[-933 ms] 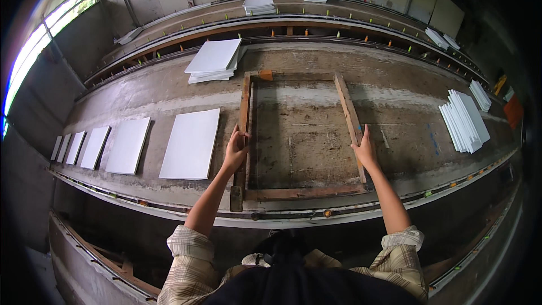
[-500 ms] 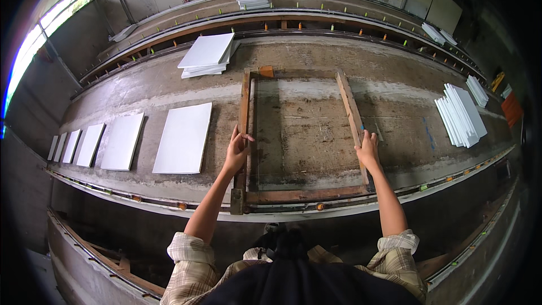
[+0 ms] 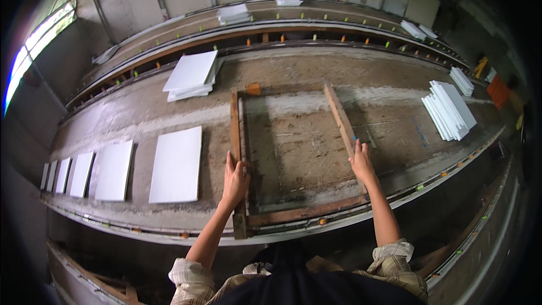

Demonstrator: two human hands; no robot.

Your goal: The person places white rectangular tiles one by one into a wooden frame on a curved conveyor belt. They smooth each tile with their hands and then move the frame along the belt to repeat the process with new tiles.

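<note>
A large rectangular wooden frame (image 3: 307, 212) lies on the long worn table (image 3: 395, 101), and the stained tabletop shows through its middle. My left hand (image 3: 235, 183) grips its left rail, the index finger pointing along the wood. On the opposite rail, my right hand (image 3: 362, 164) is closed around the wood beside a small blue spot. An orange-brown block (image 3: 253, 88) sits at the frame's far left corner. Left of the frame lies a flat white rectangular panel (image 3: 175, 165), with another white panel (image 3: 114, 170) and several more in a row beyond it.
A stack of white panels (image 3: 191, 73) is at the table's far side, and a leaning stack (image 3: 450, 111) at the right. A rail (image 3: 135, 230) with small coloured clips runs along the near edge. Behind stands a second long table (image 3: 316, 11) bearing more white stacks.
The view has tilted and turned slightly, so the table appears lower on the left. Both hands stay on the frame's side rails. I see no clear shift of the frame against the table.
</note>
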